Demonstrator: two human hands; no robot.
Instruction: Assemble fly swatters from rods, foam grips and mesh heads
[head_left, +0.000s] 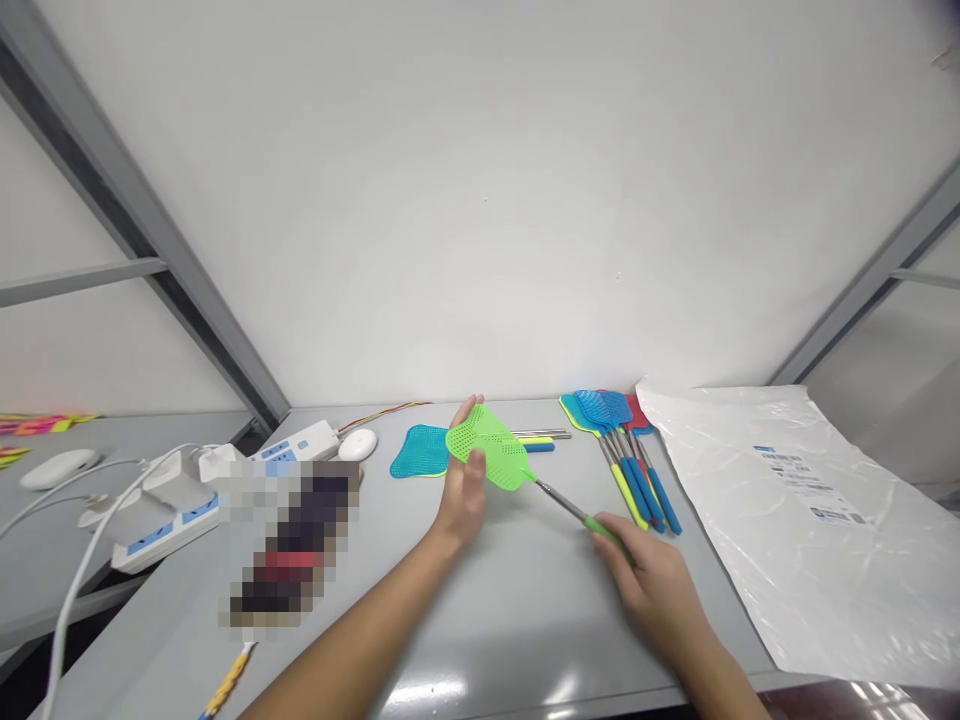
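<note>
A green fly swatter [501, 452] with a perforated head and a metal shaft is held up between my two hands above the grey table. My left hand [466, 490] grips the swatter's head, thumb on its near face and fingers behind. The green handle lies in my right hand [645, 560], whose fingers are wrapped round it. Behind my left hand, a teal fly swatter [418, 452] lies flat among others, partly hidden. To the right, a pile of blue, yellow and red fly swatters [637, 470] rests with handles toward me.
A white plastic mailer bag [810, 540] with a label covers the table's right side. On the left are a power strip [300, 445] with plugs and cables, a round white case [358, 445] and a pixelated object [300, 545]. A wall stands behind; grey metal posts [172, 260] flank it.
</note>
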